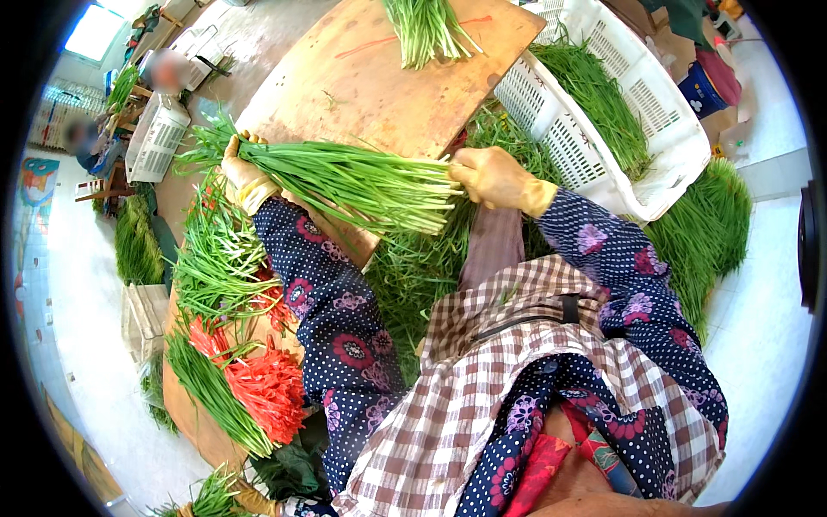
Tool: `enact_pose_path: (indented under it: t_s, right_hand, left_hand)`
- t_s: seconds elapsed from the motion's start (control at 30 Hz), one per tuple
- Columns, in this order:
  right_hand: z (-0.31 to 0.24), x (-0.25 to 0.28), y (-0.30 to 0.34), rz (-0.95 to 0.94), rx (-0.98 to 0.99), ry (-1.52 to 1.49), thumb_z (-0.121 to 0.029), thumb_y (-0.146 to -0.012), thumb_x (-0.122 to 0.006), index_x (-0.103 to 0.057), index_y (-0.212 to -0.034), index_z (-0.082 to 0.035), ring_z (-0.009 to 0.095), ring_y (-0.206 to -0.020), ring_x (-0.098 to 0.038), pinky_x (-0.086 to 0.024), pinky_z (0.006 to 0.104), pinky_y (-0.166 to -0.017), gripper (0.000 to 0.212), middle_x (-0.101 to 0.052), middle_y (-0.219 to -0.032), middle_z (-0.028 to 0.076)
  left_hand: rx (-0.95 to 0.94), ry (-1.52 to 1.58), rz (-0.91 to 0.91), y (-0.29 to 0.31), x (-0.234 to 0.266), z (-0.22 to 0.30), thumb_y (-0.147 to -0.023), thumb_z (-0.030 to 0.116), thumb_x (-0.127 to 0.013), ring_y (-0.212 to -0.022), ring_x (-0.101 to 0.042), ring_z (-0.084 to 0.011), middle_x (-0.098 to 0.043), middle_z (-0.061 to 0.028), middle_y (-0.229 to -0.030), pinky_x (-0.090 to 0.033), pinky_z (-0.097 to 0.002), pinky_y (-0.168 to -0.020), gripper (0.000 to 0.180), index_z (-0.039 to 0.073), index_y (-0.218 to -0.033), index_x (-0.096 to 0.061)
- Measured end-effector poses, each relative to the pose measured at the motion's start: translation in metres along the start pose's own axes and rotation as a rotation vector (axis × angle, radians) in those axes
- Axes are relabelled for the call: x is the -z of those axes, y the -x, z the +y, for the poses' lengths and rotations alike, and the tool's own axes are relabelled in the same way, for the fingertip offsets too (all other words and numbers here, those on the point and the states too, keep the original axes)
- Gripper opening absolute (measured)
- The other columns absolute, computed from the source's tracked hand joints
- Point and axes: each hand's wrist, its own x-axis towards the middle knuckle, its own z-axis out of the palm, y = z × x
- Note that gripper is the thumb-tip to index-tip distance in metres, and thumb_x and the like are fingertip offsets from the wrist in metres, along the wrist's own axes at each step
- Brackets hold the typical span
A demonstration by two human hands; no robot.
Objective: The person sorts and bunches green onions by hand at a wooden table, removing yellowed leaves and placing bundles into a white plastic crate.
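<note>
A large loose bunch of garlic chives (pixel 353 183) lies across my two hands, leaves to the left and pale stalk ends to the right. My left hand (pixel 244 171), in a yellowish glove, is closed around the leafy part. At the other end, my right hand (pixel 498 177), gloved alike, has its fingers closed on some of the stalk ends. Beneath the bunch is a wooden board (pixel 379 95), with another bunch of chives (pixel 428 34) at its far edge.
A white slatted crate (pixel 594 142) holding chives stands at the right. Left of me lie more chives (pixel 220 258) and a heap of red strips (pixel 263 392). Loose greens (pixel 413 276) pile up below the board. Another person's gloved hand (pixel 256 498) shows at lower left.
</note>
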Motion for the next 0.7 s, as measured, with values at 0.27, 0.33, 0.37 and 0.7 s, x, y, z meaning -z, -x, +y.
enact_pose_path:
  t_s: [0.27,0.33,0.37,0.7]
  right_hand:
    - [0.071,0.046,0.082,0.086,-0.207,0.678,-0.034,-0.080,-0.058,-0.062,-0.097,-0.006,0.021,-0.072,-0.061,-0.051,0.0339,-0.070,0.033,-0.063,-0.087,0.012]
    - [0.065,0.042,0.080,0.230,0.023,0.901,-0.035,-0.078,-0.060,-0.062,-0.098,-0.006,0.021,-0.074,-0.062,-0.051,0.0340,-0.071,0.036,-0.064,-0.087,0.012]
    - [0.062,0.036,0.072,0.365,0.165,0.900,-0.035,-0.078,-0.061,-0.062,-0.098,-0.006,0.022,-0.074,-0.062,-0.051,0.0338,-0.070,0.036,-0.064,-0.085,0.011]
    - [0.036,-0.023,-0.028,0.251,0.306,0.624,-0.024,-0.086,-0.051,-0.062,-0.083,-0.008,0.018,-0.057,-0.059,-0.050,0.0274,-0.054,0.020,-0.063,-0.071,0.008]
  left_hand:
    - [0.002,-0.008,0.031,0.002,0.004,-0.006,-0.082,0.018,-0.048,-0.055,-0.048,-0.0184,-0.052,-0.0061,-0.065,-0.042,-0.0276,-0.055,0.017,0.002,-0.078,-0.053]
    - [-0.014,-0.034,0.081,0.006,-0.002,-0.007,-0.082,0.018,-0.047,-0.055,-0.048,-0.0184,-0.052,-0.0061,-0.065,-0.043,-0.0275,-0.055,0.017,0.002,-0.077,-0.053]
    - [-0.026,-0.038,0.135,0.007,-0.006,-0.009,-0.083,0.018,-0.046,-0.053,-0.048,-0.0185,-0.051,-0.0065,-0.063,-0.042,-0.0274,-0.053,0.018,0.002,-0.076,-0.052]
    - [0.009,-0.158,0.251,-0.026,0.017,0.001,-0.082,0.014,-0.046,-0.056,-0.053,-0.0211,-0.054,-0.0082,-0.066,-0.046,-0.0313,-0.053,0.017,-0.001,-0.078,-0.053]
